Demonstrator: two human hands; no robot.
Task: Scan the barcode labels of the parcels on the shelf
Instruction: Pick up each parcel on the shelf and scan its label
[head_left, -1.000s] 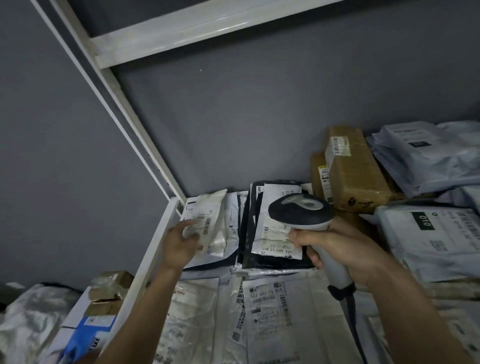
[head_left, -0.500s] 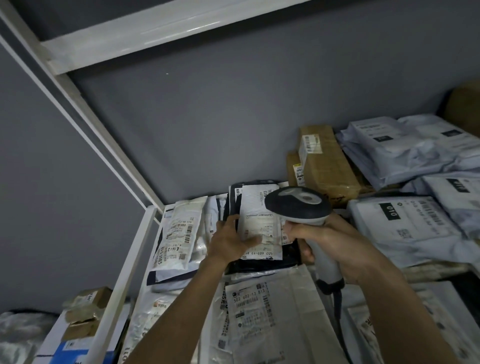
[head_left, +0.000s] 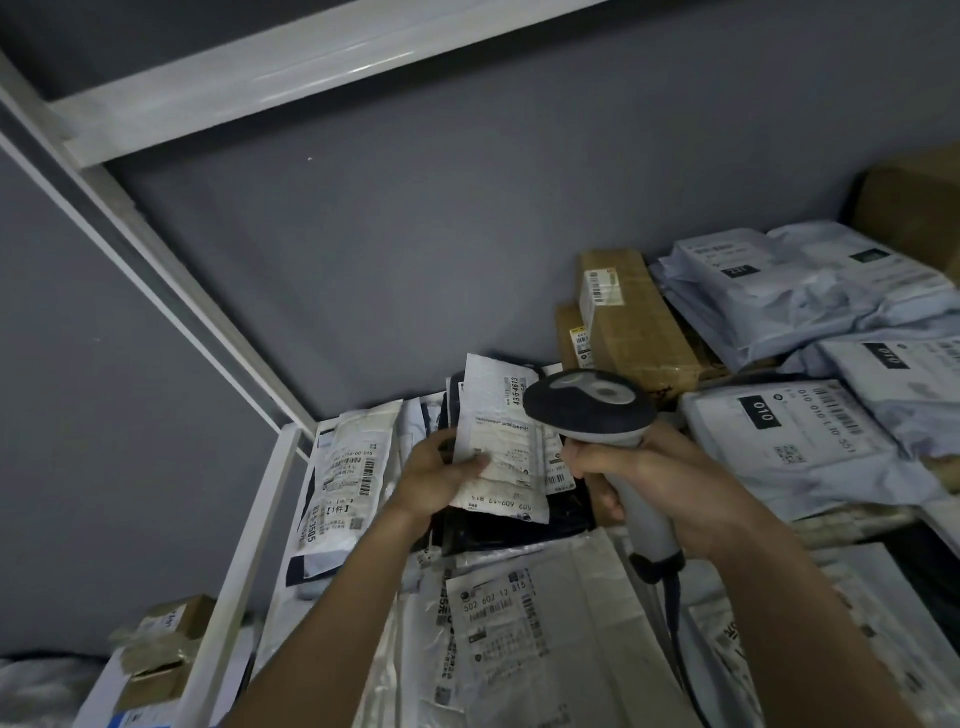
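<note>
A black parcel with a large white label stands tilted up at the back of the shelf. My left hand grips its left edge, thumb across the label. My right hand grips the handle of a grey barcode scanner, whose dark head hangs over the label's right side. Its cable runs down past my wrist. A white mailer with a barcode lies to the left. Another white mailer with a label lies in front.
Brown cardboard boxes stand behind the scanner. Pale blue-grey mailers are stacked at the right. The white shelf frame borders the left side, an upper white beam runs overhead, and small boxes sit lower left.
My left hand left the white mailer at the left and took hold of the black parcel, lifting its label upward. The scanner stayed over the label while the view shifted right.
</note>
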